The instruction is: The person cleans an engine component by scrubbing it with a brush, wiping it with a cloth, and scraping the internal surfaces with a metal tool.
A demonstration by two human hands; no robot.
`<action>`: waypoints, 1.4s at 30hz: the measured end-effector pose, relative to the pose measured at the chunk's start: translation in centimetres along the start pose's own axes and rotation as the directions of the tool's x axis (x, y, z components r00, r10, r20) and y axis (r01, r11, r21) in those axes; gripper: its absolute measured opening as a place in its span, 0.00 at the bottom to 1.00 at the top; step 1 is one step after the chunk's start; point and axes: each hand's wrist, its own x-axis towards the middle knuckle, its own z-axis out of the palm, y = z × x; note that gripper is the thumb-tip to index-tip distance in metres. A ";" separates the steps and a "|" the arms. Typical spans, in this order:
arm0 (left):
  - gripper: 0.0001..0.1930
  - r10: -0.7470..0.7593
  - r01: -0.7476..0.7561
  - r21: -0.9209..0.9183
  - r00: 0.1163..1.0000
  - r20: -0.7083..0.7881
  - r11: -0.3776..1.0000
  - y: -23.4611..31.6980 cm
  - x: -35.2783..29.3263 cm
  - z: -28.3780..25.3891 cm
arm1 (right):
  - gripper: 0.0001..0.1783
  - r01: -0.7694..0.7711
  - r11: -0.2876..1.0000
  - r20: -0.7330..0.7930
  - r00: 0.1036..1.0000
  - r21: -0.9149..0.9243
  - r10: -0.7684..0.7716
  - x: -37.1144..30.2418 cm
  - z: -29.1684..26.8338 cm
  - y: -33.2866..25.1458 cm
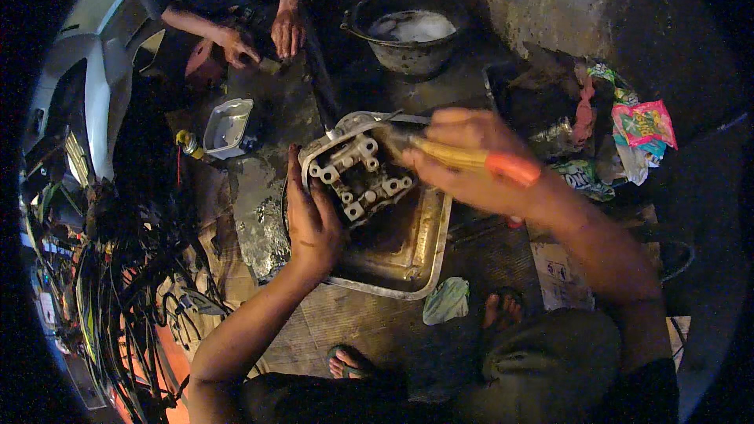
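While a tangle of cables [94,267] crowds the far left, a small pale dish [228,127] sits further in, and a co-worker's hands [287,34] are low over the ground beyond it. Next comes the person's left hand [316,229], its fingers closed against the left side of a grey metal part [371,196]; the fingertips beneath cannot be seen, so I cannot tell how firm that hold is. The part is tilted up over the upper left portion of a dirty metal tray [385,292]. If the left hand let it tip, perhaps because the surface is slick, it might drop into the tray or pinch the fingers below. Beyond the tray stands a bucket [408,59] with white foam inside; a wide elbow swing seems unlikely to reach it. On the right, the right hand [481,135] has its fingers wrapped around the handle of a brush [459,158], whose head is blurred near the part. A hard stroke could skid off the raised posts and strike the left hand. A pink packet [646,124] lies farthest right.
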 end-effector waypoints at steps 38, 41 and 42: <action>0.27 -0.026 -0.235 0.520 0.894 0.446 0.821 7.1 3.3 -6.3 | 0.15 -0.017 0.999 -0.014 1.000 0.052 0.017 0.3 1.1 2.4; 0.37 0.078 -0.422 0.582 0.849 0.522 0.695 7.0 4.4 -7.1 | 0.15 0.004 0.999 -0.020 1.000 0.050 -0.003 0.3 0.9 2.3; 0.37 0.076 -0.420 0.583 0.850 0.522 0.696 6.8 4.6 -7.1 | 0.15 0.004 0.999 -0.018 1.000 0.051 -0.003 0.3 0.9 2.3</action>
